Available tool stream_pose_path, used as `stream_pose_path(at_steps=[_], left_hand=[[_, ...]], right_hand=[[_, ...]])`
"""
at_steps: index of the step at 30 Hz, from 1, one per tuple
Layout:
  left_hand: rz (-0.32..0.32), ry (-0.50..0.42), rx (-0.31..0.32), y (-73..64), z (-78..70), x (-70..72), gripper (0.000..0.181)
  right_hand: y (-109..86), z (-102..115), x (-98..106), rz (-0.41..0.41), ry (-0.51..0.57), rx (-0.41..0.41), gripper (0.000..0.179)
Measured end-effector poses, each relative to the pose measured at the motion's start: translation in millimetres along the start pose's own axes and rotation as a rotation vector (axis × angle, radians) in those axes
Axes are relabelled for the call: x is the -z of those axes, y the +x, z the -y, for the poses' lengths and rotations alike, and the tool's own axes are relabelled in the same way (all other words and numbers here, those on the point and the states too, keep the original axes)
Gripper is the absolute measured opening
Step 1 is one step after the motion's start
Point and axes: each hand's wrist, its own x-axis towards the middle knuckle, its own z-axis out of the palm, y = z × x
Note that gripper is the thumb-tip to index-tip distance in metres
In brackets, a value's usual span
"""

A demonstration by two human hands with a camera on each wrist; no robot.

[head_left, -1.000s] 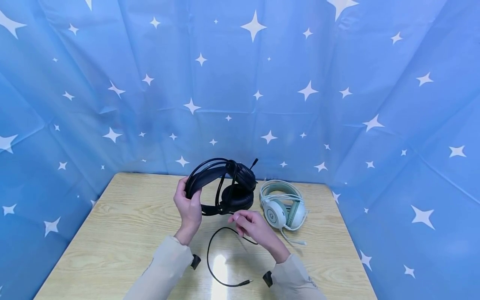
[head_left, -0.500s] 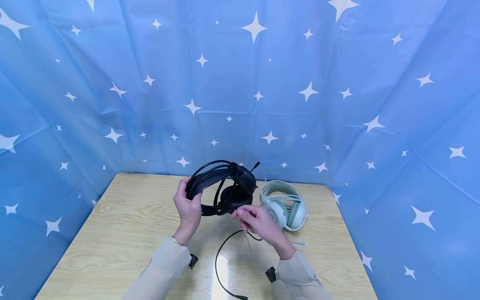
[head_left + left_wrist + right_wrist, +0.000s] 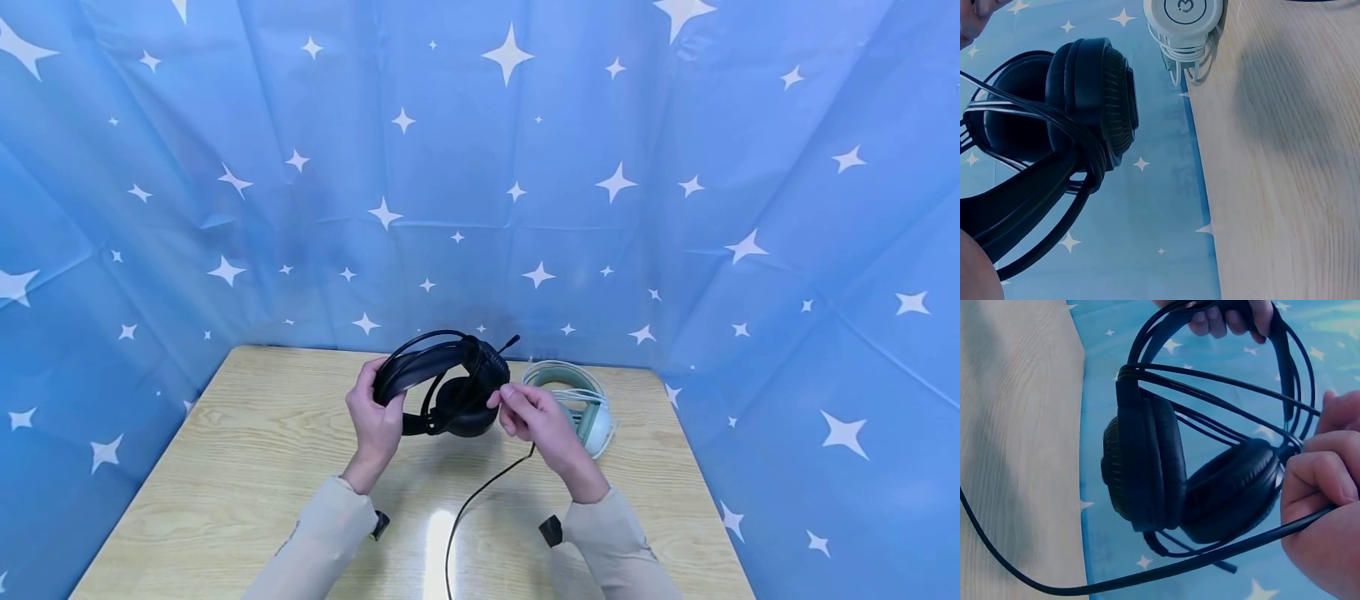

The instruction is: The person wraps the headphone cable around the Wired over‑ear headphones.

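A black over-ear headset [image 3: 468,408] with a short boom microphone is held up above the table's back part. My left hand [image 3: 375,421] grips its headband, fingers curled round the padded arch, as the right wrist view also shows. Black cable [image 3: 1210,378] is wound round the headset between band and ear cups. Beside the right ear cup, my right hand [image 3: 540,421] pinches the cable with curled fingers. From that hand the cable's loose length [image 3: 480,492] hangs down to the table's front edge, its end out of view.
A white and green headset [image 3: 558,375] lies at the back right of the wooden table [image 3: 247,467], its cable coiled round it and partly hidden by the right hand. A blue star-patterned curtain [image 3: 450,167] stands behind the table.
My right hand has moved up and to the right, drawing the cable along. The cable's plug end has slid out of the head view. The black headset has dipped slightly; my left hand keeps its grip.
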Motion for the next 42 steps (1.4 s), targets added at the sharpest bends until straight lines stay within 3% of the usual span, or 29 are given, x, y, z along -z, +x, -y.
stream_pose_path(at_steps=[6,10,13,19,22,28,33,38,42], left_hand=[[0.051,-0.018,-0.014,-6.2,28.8,0.9,0.032],[0.091,-0.029,-0.013,-0.9,7.5,4.6,0.033],[0.126,-0.015,-0.015,3.1,-5.1,7.7,0.032],[0.167,0.010,0.007,5.2,-6.4,11.0,0.030],[0.189,0.009,0.030,2.4,7.6,11.5,0.030],[0.258,-0.042,0.130,-3.3,33.5,15.6,0.033],[0.334,-0.126,0.251,-2.4,37.2,21.1,0.034],[0.388,-0.172,0.320,-1.3,36.5,23.8,0.034],[0.435,-0.264,0.401,0.5,34.4,25.4,0.030]], right_hand=[[1.9,3.9,3.4,0.053,-0.017,0.018,0.042],[2.1,8.9,9.6,0.102,-0.103,0.014,0.039],[1.7,14.0,15.4,0.079,-0.181,0.012,0.034],[0.5,19.5,27.8,0.017,-0.348,0.047,0.025],[0.1,21.4,33.3,0.011,-0.363,0.045,0.024],[1.6,23.6,38.5,-0.019,-0.416,0.023,0.020],[3.3,22.4,41.7,-0.092,-0.483,0.024,0.016],[4.5,21.4,42.0,-0.105,-0.481,0.018,0.017],[5.0,21.4,41.8,-0.129,-0.480,0.009,0.016]])
